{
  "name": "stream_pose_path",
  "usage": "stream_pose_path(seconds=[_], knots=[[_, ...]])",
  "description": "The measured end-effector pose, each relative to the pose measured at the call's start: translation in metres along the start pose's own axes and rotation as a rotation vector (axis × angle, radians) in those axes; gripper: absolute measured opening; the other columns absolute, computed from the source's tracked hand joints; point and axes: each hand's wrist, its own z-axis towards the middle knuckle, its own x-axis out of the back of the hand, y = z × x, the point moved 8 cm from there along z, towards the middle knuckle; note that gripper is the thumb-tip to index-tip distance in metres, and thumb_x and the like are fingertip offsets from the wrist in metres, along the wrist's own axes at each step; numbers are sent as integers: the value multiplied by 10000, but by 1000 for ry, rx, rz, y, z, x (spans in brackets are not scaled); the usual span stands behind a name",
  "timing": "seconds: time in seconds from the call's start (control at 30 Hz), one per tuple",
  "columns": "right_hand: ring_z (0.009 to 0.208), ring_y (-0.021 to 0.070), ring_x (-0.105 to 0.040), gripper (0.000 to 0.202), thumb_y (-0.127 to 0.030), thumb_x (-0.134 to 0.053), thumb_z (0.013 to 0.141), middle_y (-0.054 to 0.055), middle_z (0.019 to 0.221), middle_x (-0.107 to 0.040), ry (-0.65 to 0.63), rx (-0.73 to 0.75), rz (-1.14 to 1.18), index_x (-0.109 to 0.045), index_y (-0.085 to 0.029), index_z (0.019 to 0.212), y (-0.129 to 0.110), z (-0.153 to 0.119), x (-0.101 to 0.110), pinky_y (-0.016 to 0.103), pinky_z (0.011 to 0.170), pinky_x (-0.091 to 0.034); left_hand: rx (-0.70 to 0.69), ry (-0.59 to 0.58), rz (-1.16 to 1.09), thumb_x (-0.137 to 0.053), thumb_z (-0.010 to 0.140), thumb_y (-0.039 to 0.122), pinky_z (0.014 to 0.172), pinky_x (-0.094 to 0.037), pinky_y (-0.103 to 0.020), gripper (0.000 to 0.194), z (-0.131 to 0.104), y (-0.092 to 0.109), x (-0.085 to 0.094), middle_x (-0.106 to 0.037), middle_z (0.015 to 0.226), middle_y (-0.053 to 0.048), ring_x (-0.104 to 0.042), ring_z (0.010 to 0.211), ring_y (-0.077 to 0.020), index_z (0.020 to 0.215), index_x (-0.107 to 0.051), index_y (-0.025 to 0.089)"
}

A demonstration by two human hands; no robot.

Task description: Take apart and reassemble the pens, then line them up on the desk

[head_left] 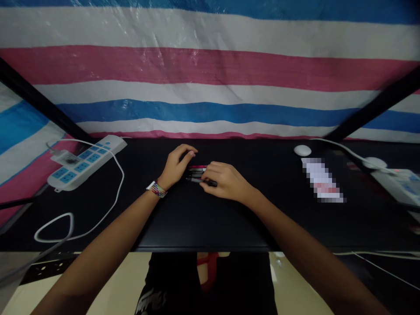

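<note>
Several pens lie side by side on the black table, pointing left and right between my two hands. The farthest is a red pen (197,166); nearest me is a dark pen (194,179) with a black end. My right hand (226,178) comes over the pens' right ends, its thumb and fingers closed round the dark pen. Just beyond the pens' left ends, my left hand (176,165) rests on the table, fingers curved and thumb a little apart from them, with nothing visible in it. A woven multicoloured band (157,189) is on the left wrist.
A white power strip (108,146) with blue sockets and a looping white cable (120,192) are on the left. At right are a white mouse-like object (302,150), a pixelated sheet (321,179) and another power strip (393,181). Striped sheeting (210,65) hangs behind the table (203,227).
</note>
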Motion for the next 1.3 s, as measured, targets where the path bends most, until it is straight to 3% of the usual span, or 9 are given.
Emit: stream_pose_path(seconds=[0.07, 0.23, 0.37, 0.47, 0.6, 0.83, 1.03, 1.3], knots=[[818, 206, -656, 142, -261, -622, 1081, 74, 980, -727, 56, -66, 29, -732, -206, 1010, 8, -1, 8, 338, 774, -529, -50, -64, 27, -507, 1126, 409, 952, -536, -416, 333, -1, 13, -4, -764, 939, -60, -707, 952, -245, 969, -736, 225], [853, 199, -677, 198, -314, -569, 1123, 111, 1133, -699, 116, -185, 59, -726, -194, 1137, 30, -5, 18, 323, 740, -522, -132, -163, 74, -629, 1082, 428, 833, -507, -398, 310, -7, 32, -18, -716, 831, -39, -640, 827, -226, 854, -697, 231], [867, 214, -693, 169, -360, -659, 1075, 67, 996, -734, 193, -256, 188, -756, -221, 1086, 52, -7, 20, 346, 799, -536, -97, -100, 77, -638, 1077, 398, 830, -524, -386, 278, -5, 27, -16, -711, 845, -38, -654, 831, -218, 862, -691, 229], [765, 198, -679, 166, -371, -714, 1000, 33, 851, -741, 324, -411, 451, -776, -223, 958, 79, -12, 21, 349, 751, -537, -73, -4, 55, -662, 1058, 358, 856, -540, -378, 205, -2, 20, -5, -727, 905, -40, -677, 878, -216, 906, -698, 225], [676, 178, -671, 256, -455, -787, 901, 35, 834, -769, 373, -598, 845, -809, -225, 1010, 104, -18, 9, 340, 653, -554, -57, 53, 48, -667, 1055, 339, 862, -537, -376, 179, -1, 14, 2, -730, 921, -38, -677, 899, -217, 921, -695, 225], [705, 173, -708, 382, -502, -897, 820, 72, 930, -818, 384, -639, 984, -821, -211, 1058, 112, -21, 3, 336, 638, -608, -25, 51, 61, -609, 1087, 387, 841, -519, -371, 273, 0, 8, 1, -711, 893, -37, -657, 856, -212, 875, -664, 225], [640, 158, -669, 334, -482, -908, 807, 29, 812, -762, 413, -681, 955, -839, -225, 1008, 118, -23, 1, 331, 602, -589, -39, 33, 72, -566, 1120, 422, 783, -482, -362, 373, 0, 7, 0, -639, 813, -21, -618, 790, -201, 804, -605, 227], [690, 168, -684, 339, -479, -949, 763, 22, 817, -766, 453, -664, 1026, -862, -240, 987, 119, -22, -2, 374, 696, -609, -23, -7, 91, -520, 1125, 412, 727, -438, -360, 439, 2, 4, -2, -550, 752, -10, -548, 731, -195, 725, -518, 231]])
